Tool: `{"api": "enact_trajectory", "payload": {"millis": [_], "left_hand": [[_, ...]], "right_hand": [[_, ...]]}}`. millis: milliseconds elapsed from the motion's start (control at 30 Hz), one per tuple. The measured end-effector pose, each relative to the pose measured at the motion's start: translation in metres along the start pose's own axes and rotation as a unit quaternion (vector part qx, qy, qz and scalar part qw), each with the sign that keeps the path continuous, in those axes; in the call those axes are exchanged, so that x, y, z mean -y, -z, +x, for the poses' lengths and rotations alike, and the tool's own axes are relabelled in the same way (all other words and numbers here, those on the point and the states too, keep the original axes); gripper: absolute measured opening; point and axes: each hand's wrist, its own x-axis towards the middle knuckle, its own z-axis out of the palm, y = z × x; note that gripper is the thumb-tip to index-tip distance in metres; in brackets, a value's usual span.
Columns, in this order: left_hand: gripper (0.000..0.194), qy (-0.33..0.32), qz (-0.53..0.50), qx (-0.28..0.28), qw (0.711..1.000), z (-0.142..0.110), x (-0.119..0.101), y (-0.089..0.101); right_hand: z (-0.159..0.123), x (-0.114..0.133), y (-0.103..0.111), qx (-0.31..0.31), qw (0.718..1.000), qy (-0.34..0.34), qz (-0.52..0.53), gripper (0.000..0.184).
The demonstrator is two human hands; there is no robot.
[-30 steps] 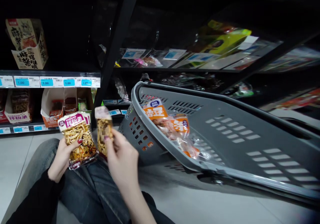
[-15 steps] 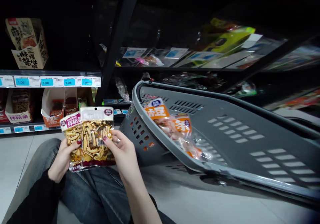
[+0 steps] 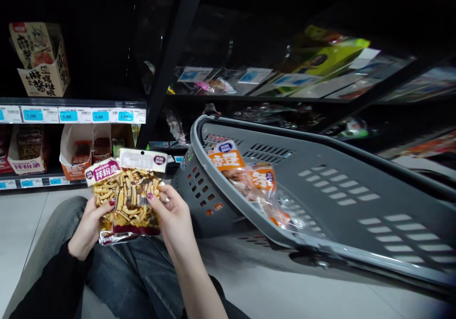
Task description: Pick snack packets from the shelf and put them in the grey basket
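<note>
Two clear snack packets with white and purple labels are held over my lap, overlapping side by side. My left hand (image 3: 90,221) grips the left snack packet (image 3: 105,190), thumb on its front. The right snack packet (image 3: 137,200) lies partly over it, its back with a barcode facing me. It is pinched at its right edge by my right hand (image 3: 174,214), which wears a ring. Fingers behind both packets are hidden. To the right is a grey shopping basket (image 3: 320,167) with orange-labelled snack packets (image 3: 245,176) inside.
At left, the lower shelf holds open display boxes (image 3: 26,150), one with similar packets. A beige box (image 3: 42,62) stands on the shelf above, over price tags (image 3: 71,115). Bagged goods (image 3: 327,57) fill shelves behind the basket. Tiled floor (image 3: 270,281) lies below.
The right packet has tilted clockwise slightly and its lower end has shifted left over the other packet. Both hands keep their hold. The view has shifted slightly.
</note>
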Motion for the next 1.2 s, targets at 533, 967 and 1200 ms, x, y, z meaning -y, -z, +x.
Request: {"api": "enact_trajectory", "payload": {"millis": [533,967,1200], "left_hand": [[0.041,0.002,0.026,0.004,1.000,-0.001,-0.001,-0.001],[0.050,0.008,0.006,0.015,1.000,0.003,0.004,0.001],[0.049,0.016,0.002,0.005,1.000,0.002,0.006,0.001]], "right_hand": [[-0.019,0.027,-0.005,0.032,0.999,0.005,0.043,0.020],[-0.019,0.029,0.008,0.074,0.996,0.053,0.016,0.020],[-0.021,0.034,0.008,0.073,0.996,0.047,0.013,0.021]]}}
